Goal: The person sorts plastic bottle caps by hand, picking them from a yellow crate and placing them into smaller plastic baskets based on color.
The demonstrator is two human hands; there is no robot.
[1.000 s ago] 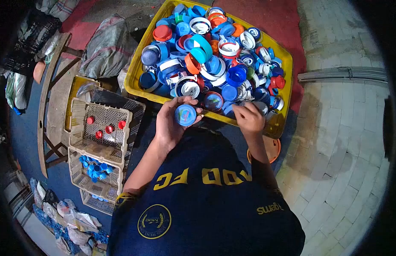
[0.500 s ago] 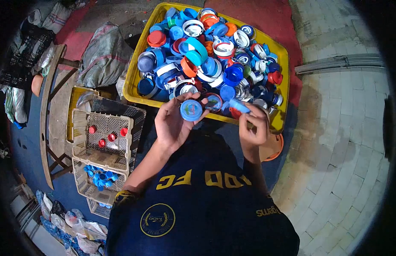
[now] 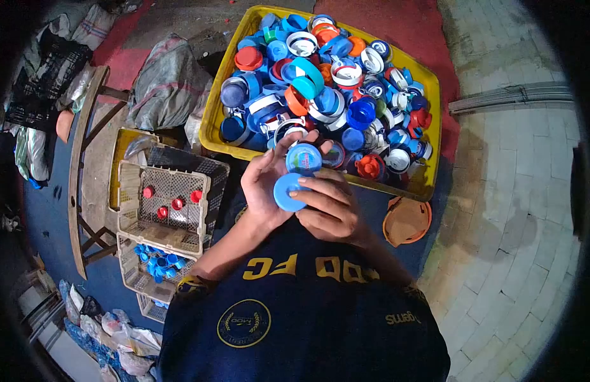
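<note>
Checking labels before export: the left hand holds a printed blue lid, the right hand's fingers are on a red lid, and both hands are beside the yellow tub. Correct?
Wrong lid color on the right: in the head view, the right hand has its fingers on a blue lid. The left hand, printed lid and yellow tub stand as stated.

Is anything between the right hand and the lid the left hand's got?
Yes, partly: the plain lid, held by the right hand, overlaps the lower edge of the printed lid in the left hand. Nothing else visible stands between.
</note>
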